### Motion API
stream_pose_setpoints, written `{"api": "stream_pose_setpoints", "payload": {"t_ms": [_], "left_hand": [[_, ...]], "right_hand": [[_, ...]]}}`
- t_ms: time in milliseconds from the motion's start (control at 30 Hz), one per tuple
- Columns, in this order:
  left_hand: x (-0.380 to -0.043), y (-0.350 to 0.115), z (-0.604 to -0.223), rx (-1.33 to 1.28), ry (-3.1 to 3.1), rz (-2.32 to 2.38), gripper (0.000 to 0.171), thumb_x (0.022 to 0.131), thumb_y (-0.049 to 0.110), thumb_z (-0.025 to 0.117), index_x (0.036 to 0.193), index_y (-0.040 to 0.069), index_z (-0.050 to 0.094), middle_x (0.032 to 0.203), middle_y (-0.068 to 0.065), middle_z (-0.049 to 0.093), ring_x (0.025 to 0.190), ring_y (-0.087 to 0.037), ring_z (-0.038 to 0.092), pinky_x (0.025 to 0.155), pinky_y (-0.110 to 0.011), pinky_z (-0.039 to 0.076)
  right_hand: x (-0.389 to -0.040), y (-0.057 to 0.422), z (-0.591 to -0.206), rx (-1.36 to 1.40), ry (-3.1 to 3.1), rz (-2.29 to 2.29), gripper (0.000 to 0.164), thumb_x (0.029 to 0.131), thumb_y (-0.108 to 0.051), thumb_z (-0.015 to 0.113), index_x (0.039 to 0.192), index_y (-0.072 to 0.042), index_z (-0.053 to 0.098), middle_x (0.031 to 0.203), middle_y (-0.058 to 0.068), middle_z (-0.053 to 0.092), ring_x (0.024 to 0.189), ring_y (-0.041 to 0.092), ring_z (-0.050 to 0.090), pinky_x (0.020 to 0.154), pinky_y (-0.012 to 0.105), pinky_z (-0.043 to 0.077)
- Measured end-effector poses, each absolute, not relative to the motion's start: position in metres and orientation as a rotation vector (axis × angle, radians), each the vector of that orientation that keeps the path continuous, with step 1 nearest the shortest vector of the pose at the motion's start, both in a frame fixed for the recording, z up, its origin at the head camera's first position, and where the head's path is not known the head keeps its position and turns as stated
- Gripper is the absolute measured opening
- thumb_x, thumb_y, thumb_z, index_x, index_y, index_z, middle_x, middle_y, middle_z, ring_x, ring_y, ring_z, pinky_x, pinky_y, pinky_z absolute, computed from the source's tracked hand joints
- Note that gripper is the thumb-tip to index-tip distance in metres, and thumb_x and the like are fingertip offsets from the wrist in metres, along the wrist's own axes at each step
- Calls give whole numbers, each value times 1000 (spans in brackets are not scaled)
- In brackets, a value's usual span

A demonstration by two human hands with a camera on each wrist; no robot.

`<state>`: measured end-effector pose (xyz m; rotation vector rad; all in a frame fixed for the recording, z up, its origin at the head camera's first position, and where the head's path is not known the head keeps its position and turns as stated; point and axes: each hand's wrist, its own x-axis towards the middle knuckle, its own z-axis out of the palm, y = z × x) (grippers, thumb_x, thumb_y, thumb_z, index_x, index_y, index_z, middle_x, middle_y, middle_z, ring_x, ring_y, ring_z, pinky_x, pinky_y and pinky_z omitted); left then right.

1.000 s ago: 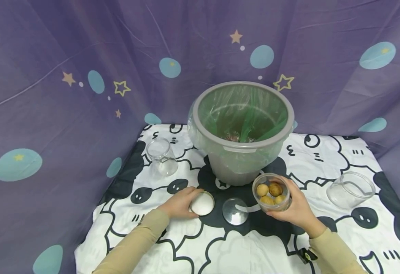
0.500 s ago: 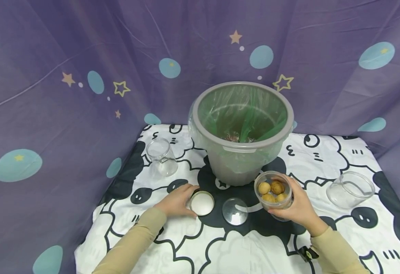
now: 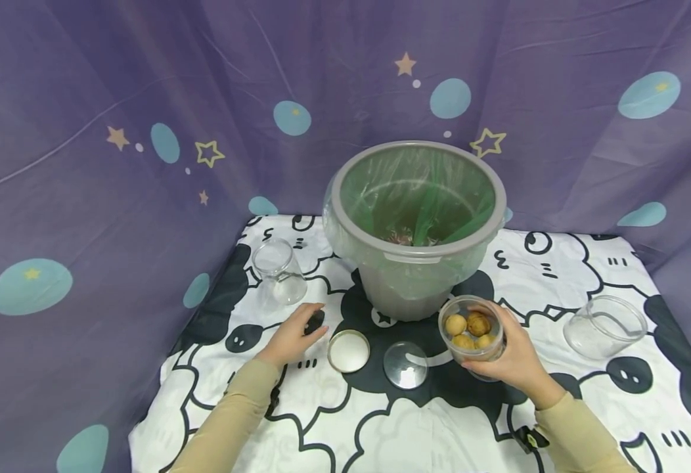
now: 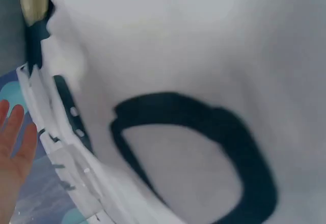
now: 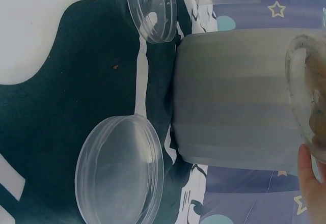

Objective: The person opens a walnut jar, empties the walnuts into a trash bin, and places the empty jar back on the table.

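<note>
My right hand point(image 3: 517, 358) grips a clear jar point(image 3: 469, 358) by its side, above the cloth. Inside lie several round yellow-brown balls point(image 3: 466, 332); their exact kind is unclear. In the right wrist view the jar's bottom point(image 5: 295, 76) shows at the right edge, raised off the cloth. My left hand point(image 3: 289, 336) holds nothing, its fingers and thumb spread apart. To its right lies a white lid with a gold rim point(image 3: 348, 351), untouched. Next to that is a clear lid point(image 3: 406, 365). Another clear lid point(image 5: 119, 173) lies below the jar, mostly hidden in the head view.
A grey bin point(image 3: 407, 289) with a green liner stands at the back middle, some reddish scraps inside. One clear jar point(image 3: 280, 272) stands at left and another point(image 3: 605, 328) at right. A black-and-white patterned cloth point(image 3: 399, 433) covers the table; purple curtain hangs behind.
My left hand has let go of the gold-rimmed lid and moved left and away from it. My right hand has shifted slightly right with the jar, uncovering part of the lid below.
</note>
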<state>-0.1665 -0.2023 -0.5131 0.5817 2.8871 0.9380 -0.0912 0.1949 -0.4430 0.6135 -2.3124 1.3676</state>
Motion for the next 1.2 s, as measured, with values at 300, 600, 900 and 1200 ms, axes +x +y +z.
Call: {"api": "stream_pose_setpoints", "payload": {"t_ms": [300, 600, 900, 1200], "left_hand": [[-168, -202, -480, 591, 3024, 1194, 40, 95, 22, 58, 132, 7, 51, 129, -11, 52, 119, -28, 52, 99, -43, 46], [-177, -196, -430, 799, 3153, 1216, 40, 94, 14, 58, 132, 5, 50, 130, -15, 49, 123, -32, 48, 102, -47, 42], [-190, -183, -376, 1130, 3166, 1287, 41, 91, 6, 59, 131, -1, 50, 131, -20, 47, 122, -33, 45, 103, -46, 39], [-195, -153, -334, 1339, 3138, 888, 57, 99, 47, 39, 142, 9, 40, 147, -18, 30, 139, -34, 24, 109, -54, 30]], "right_hand": [[-89, 195, -443, 579, -2334, 1386, 92, 40, 8, 88, 123, 11, 50, 111, 22, 58, 106, -2, 46, 89, 11, 33], [-89, 199, -444, 613, -2333, 1333, 92, 39, 7, 89, 122, 12, 51, 111, 20, 59, 108, -3, 45, 91, 10, 32], [-89, 200, -443, 601, -2322, 1348, 92, 38, 7, 88, 123, 12, 51, 111, 21, 58, 109, -4, 45, 91, 11, 32], [-89, 196, -444, 592, -2321, 1385, 92, 39, 8, 87, 123, 11, 50, 110, 23, 58, 107, -3, 44, 90, 10, 32]]}}
